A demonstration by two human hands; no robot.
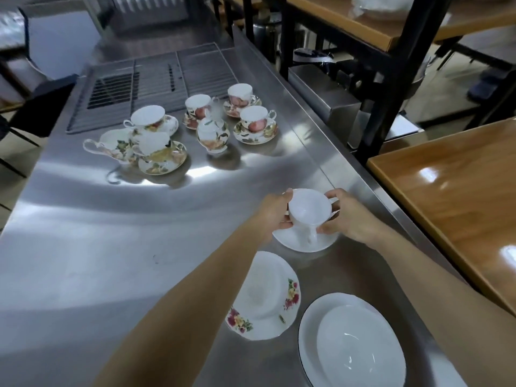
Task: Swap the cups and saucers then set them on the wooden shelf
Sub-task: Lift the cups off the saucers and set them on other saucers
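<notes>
- The person's left hand (pixel 272 212) and right hand (pixel 344 216) are both closed around a plain white footed teacup (pixel 309 209), one on each side of the bowl, the right one at the handle side.
- The cup's foot sits over a plain white round saucer (pixel 321 243) on the brushed steel surface (pixel 111 247); whether foot and saucer touch cannot be told.
- Judged risk: the cup is tall on a narrow foot, so it could tip or clink against the saucer if set down off-centre or let go unevenly.
- Judged risk: the forearms cross above the dishes nearer the person than the cup, so a quick pull back could knock them along the slick steel.
- Just nearer than the white saucer lies a scalloped white saucer with red and yellow flower sprays (pixel 265 297), with no cup on it.
- Nearer still, a white plate with a thin dark rim (pixel 304 339) holds an empty white bowl (pixel 360 347).
- Well beyond the held cup stand floral cups on matching saucers (pixel 255 125); all look empty, and a lidded floral pot (pixel 212 135) stands among them.
- The polished wooden shelf top (pixel 452 196) lies right of the cup and holds nothing in view.
</notes>
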